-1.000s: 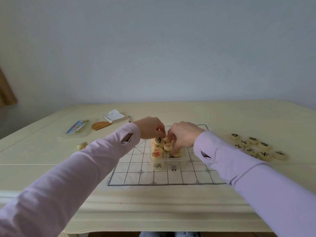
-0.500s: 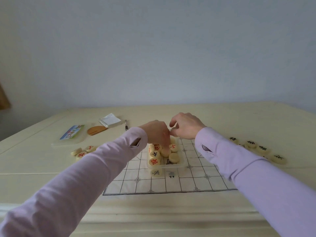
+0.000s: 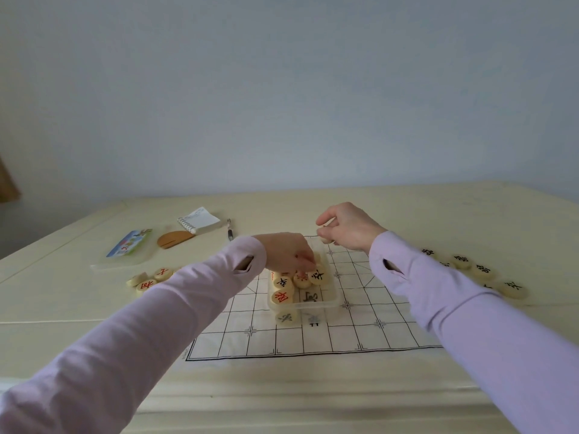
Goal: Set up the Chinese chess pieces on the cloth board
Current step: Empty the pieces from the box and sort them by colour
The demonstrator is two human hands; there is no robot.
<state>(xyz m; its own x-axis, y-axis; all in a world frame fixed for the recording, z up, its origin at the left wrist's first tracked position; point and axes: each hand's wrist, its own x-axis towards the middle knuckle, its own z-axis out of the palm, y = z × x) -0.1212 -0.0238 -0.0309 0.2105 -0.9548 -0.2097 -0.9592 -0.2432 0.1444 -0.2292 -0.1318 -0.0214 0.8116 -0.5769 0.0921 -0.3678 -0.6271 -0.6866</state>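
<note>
The white cloth board (image 3: pixel 313 343) with its black grid lies in the middle of the table. On it stands a clear plastic box (image 3: pixel 313 305) holding several round pale chess pieces (image 3: pixel 283 297) marked in red or black. My left hand (image 3: pixel 288 255) reaches down into the box, and its curled fingertips pinch a piece there. My right hand (image 3: pixel 347 227) hovers above the far edge of the box, thumb and fingers pinching a pale piece. Both sleeves are lilac.
Red-marked pieces (image 3: pixel 147 283) lie left of the board, partly behind my left sleeve. Black-marked pieces (image 3: pixel 488 272) lie to the right. At the back left are a clear lid with a colourful label (image 3: pixel 125 249), a brown wooden disc (image 3: pixel 174 239), a notepad (image 3: pixel 200 220) and a pen (image 3: pixel 229 233).
My right hand has lifted out of the box, up and away, with a piece pinched in it. My left hand has pushed further into the box.
</note>
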